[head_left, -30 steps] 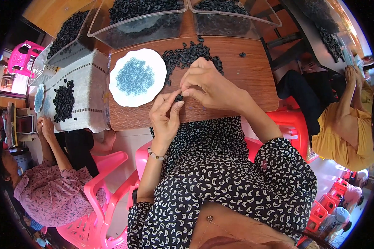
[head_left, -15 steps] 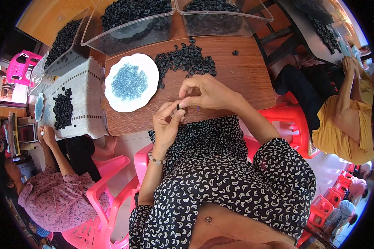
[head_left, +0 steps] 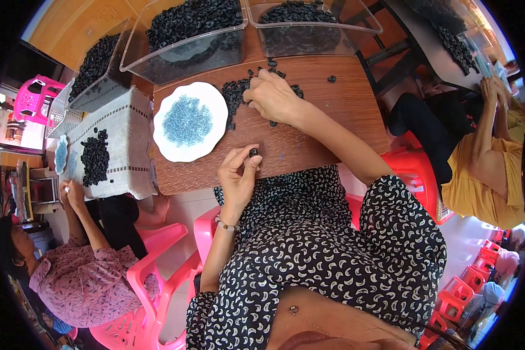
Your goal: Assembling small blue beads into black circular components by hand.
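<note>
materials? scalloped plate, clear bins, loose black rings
Scalloped plate: maybe glazed ceramic or melamine, judging by its smooth white surface.
Clear bins: probably glossy plastic, being see-through with thin rims.
Black rings: possibly rubber or plastic, dark satin finish, faint highlights.

On the counter [head_left: 344, 96], the plate [head_left: 184, 153] lies left of the pile of rings [head_left: 234, 93]; two tubs [head_left: 227, 57] stand behind both.
</note>
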### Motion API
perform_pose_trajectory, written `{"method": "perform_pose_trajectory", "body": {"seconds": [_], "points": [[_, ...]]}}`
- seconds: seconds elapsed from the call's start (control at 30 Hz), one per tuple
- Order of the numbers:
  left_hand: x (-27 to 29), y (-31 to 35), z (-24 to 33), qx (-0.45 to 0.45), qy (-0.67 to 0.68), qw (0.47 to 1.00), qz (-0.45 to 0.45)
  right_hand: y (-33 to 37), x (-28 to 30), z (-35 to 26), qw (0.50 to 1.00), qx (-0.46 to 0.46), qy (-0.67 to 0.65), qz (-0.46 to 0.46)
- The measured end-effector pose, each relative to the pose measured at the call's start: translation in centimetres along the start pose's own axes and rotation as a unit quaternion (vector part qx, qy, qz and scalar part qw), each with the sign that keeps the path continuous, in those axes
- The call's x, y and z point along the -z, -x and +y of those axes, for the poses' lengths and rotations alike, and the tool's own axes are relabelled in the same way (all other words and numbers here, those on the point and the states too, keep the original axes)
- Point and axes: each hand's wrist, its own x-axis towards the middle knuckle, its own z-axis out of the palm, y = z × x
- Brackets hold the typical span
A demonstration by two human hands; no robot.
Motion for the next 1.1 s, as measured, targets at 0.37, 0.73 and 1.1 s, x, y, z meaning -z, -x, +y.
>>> {"method": "perform_pose_trajectory", "body": {"seconds": [0.37,0.73,1.1], "points": [[0.0,-0.2,0.0,0.018,0.027,0.999,-0.005,1.8,2.4,-0.5,0.955,-0.088,-0.281,0.04],[-0.6,-0.2,0.6,0.015,0.06,0.998,-0.001,8.5,3.1,-4.2,0.764,-0.155,-0.626,0.009],[-1.3,-0.8,2.3,-0.072,-0.072,0.995,0.005,10.5,3.6,-5.5,0.725,-0.153,-0.664,0.099]]}}
